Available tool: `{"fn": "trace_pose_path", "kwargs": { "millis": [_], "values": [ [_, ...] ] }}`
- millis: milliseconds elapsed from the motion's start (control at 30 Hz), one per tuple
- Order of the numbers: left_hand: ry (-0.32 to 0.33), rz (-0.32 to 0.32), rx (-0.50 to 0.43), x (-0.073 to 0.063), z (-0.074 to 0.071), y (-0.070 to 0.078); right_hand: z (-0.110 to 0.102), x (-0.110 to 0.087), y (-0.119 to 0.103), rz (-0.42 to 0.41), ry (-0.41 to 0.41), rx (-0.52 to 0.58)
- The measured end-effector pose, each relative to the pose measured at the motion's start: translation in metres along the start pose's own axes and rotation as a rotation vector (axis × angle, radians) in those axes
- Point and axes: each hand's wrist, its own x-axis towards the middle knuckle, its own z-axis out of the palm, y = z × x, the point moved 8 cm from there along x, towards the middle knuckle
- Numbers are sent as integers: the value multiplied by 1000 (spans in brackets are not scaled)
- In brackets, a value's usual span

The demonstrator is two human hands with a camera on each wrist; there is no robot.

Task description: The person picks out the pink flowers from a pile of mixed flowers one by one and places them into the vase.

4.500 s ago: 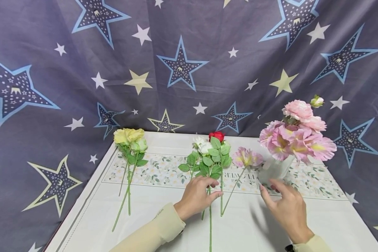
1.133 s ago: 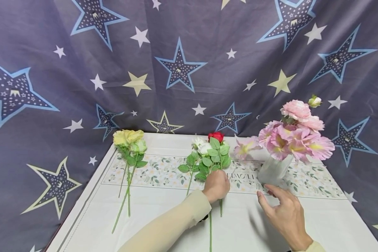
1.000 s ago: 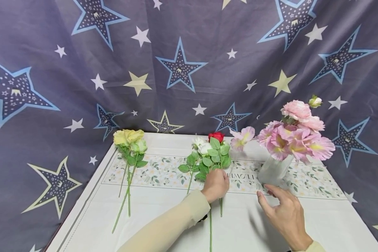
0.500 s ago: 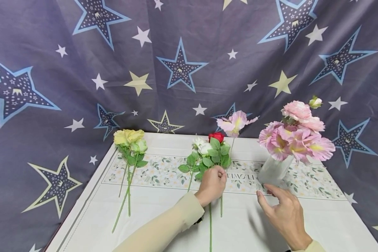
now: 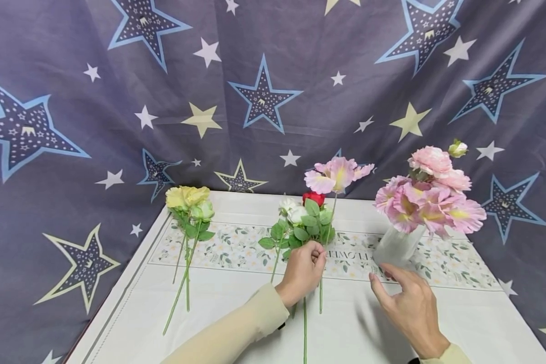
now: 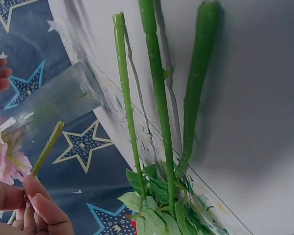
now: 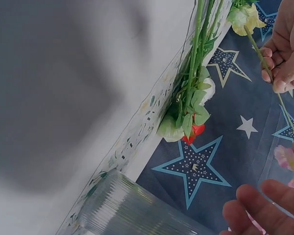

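My left hand (image 5: 303,270) pinches the stem of a pink artificial iris (image 5: 334,174) between thumb and fingers. The flower stands nearly upright above the table, its bloom overlapping a red rose (image 5: 313,198). In the left wrist view, the cut end of the iris stem (image 6: 50,144) sticks out past the fingertips. On the right, my right hand (image 5: 411,306) is held with parted, slightly bent fingers and nothing between them. It hovers just in front of a clear ribbed vase (image 5: 398,247), which holds several pink flowers (image 5: 429,202). Whether its fingertips touch the vase I cannot tell.
Beneath the left hand lie white roses (image 5: 296,213) and the red one, their green stems toward me. Yellow and pale green flowers (image 5: 186,197) lie at the left. A floral printed strip (image 5: 236,247) crosses the white table (image 5: 132,323); a star-patterned curtain (image 5: 255,30) hangs behind.
The iris lay on the table 4.5 s ago; my left hand has taken its stem and lifted it, bloom swinging up and left. The right hand has stayed almost still by the vase.
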Motion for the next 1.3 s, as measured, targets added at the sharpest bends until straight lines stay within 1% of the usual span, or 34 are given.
{"fn": "trace_pose_path", "kwargs": {
  "millis": [267, 400, 533, 700, 900, 1033, 1167, 1300],
  "values": [
    [-5, 120, 24, -9, -3, 15, 0, 4, -5, -17, 4, 5],
    [-14, 155, 9, -13, -3, 23, 0, 8, -8, -30, 1, 11],
    [-18, 186, -25, -17, -4, 29, -2, 11, -13, -47, 12, 27],
    [-2, 234, -45, -21, -5, 34, -2, 16, -18, -56, 9, 57],
    [-4, 289, -41, -26, -4, 38, -4, 24, -28, -84, 0, 99],
    [-10, 335, -28, -29, -1, 40, -5, 29, -36, -111, 27, 118],
    [-3, 378, -3, -31, 1, 42, -7, 35, -44, -134, 69, 159],
    [3, 406, 23, -33, 4, 43, -9, 40, -50, -148, 109, 209]
  ]
}}
